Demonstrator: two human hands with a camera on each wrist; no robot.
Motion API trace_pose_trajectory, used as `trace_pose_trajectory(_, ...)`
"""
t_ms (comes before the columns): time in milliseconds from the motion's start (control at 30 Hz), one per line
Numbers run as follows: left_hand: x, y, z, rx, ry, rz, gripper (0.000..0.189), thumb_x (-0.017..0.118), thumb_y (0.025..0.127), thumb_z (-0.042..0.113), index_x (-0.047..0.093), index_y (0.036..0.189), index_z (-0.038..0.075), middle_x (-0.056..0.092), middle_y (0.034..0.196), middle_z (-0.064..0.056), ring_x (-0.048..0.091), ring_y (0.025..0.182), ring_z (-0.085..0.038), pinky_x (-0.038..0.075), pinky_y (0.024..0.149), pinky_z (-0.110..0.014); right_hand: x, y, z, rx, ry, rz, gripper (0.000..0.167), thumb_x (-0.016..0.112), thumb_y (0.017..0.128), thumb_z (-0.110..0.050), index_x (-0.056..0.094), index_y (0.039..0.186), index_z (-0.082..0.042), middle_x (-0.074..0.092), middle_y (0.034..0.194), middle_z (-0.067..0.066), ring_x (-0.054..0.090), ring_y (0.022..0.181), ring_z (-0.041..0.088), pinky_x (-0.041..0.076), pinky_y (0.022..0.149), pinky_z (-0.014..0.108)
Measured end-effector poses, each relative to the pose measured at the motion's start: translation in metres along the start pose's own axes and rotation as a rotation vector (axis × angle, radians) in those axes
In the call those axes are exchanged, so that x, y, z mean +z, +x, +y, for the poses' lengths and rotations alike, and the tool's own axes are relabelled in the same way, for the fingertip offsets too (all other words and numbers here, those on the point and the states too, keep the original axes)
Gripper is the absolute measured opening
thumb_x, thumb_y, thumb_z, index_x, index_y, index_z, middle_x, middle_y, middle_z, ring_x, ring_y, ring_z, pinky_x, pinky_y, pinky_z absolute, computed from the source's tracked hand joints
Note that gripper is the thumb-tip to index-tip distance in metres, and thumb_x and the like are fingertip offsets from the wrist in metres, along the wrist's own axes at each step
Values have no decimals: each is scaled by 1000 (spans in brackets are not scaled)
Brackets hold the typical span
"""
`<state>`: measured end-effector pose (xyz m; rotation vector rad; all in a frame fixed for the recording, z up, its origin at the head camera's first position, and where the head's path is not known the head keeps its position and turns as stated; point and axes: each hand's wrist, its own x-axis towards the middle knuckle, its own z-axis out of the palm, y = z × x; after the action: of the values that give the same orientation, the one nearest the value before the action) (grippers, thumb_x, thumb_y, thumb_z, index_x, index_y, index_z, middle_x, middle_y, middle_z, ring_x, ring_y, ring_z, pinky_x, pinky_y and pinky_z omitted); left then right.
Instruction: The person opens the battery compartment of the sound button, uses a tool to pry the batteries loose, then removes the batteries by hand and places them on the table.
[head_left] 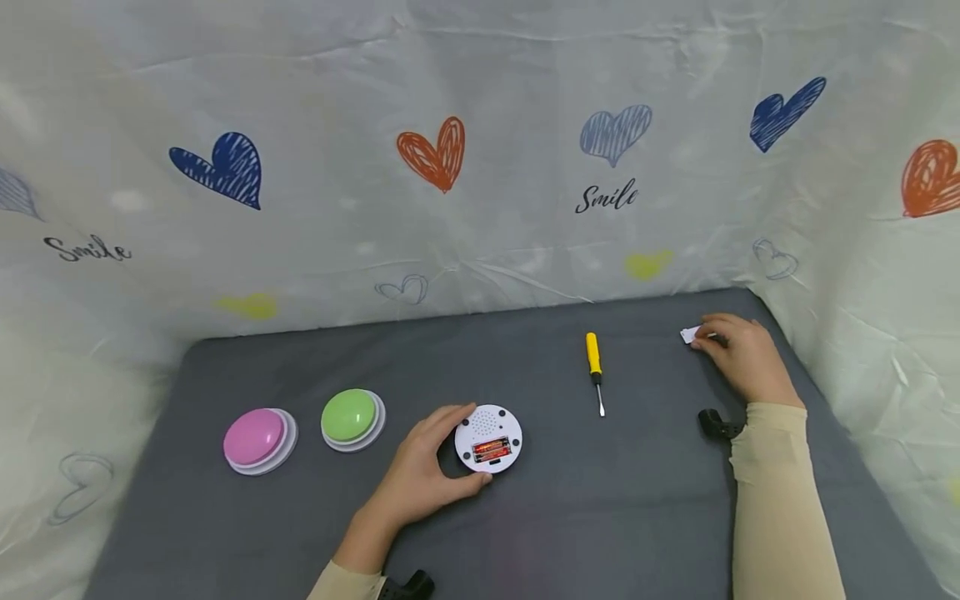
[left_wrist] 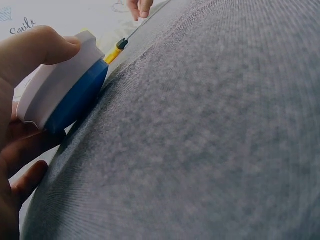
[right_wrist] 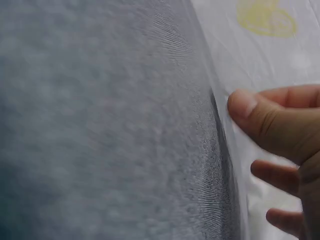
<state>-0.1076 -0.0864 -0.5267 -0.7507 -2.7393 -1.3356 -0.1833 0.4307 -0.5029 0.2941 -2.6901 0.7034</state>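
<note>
The right hand (right_wrist: 285, 127) appears beside a grey cloth (right_wrist: 110, 120), before white fabric (right_wrist: 225, 55) with a yellow print (right_wrist: 267, 20).

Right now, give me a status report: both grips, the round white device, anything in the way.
Left grip holds round white device, batteries exposed. Right grip pinches small white piece. Yellow-handled screwdriver lies between them, possibly in the way.

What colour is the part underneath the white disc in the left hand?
The part underneath is blue; the left wrist view shows it best.
</note>
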Motion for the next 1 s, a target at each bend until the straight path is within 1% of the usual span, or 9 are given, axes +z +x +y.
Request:
trace_pose_trajectory(100,-1,-2,-1,3,0,11,92,101,76,35,61,157,17,60,153,5,57,140,-27,48,112,-58,2,5,8,47,20,-15,9,85,94,-4,80,102,-2,73,127,26,67,120,48,30,114,81)
trace_pose_trajectory(200,-1,-3,-1,7,-3,6,93,101,77,36,60,158,16,60,153,4,57,140,-28,48,112,-60,3,8,16,90,36,-20,8,83,97,-4,80,104,-1,72,130,27,65,122,50,23,116,84)
trace_pose_trajectory(267,-1,-5,-1,10,0,2,93,100,77,36,59,158,16,60,153,4,57,139,-28,48,111,-60,4,9,23,110,45,-26,9,81,99,-5,80,106,0,71,132,28,64,124,52,21,117,84)
trace_pose_trajectory(367,1,-5,-1,9,5,-4,92,100,77,36,60,158,17,60,152,5,58,138,-26,49,110,-59,4,8,31,133,52,-36,10,79,101,-5,80,109,1,70,134,29,63,125,53,33,116,77)
trace_pose_trajectory(500,3,-5,-1,22,9,1,91,101,75,34,61,156,19,61,151,7,59,136,-23,49,109,-56,1,7,41,164,59,-45,14,77,102,-6,80,113,3,69,135,31,62,127,53,46,108,67)
trace_pose_trajectory(700,3,-4,0,31,9,4,92,101,75,34,61,156,21,62,150,8,59,135,-21,49,108,-54,-5,10,55,185,75,-38,14,77,102,-5,79,113,4,68,134,32,61,128,54,45,108,67)
trace_pose_trajectory(833,3,-2,0,32,5,2,92,102,75,33,61,157,22,61,151,8,59,135,-21,49,108,-53,-9,14,58,189,77,-32,13,77,102,-5,80,112,2,69,134,31,61,128,53,45,108,66)
trace_pose_trajectory(1000,3,0,0,35,-1,14,93,102,74,31,61,157,21,61,151,7,59,134,-23,49,108,-54,-8,18,61,191,80,-52,15,77,103,-8,80,115,1,69,137,29,61,130,52,45,110,65)
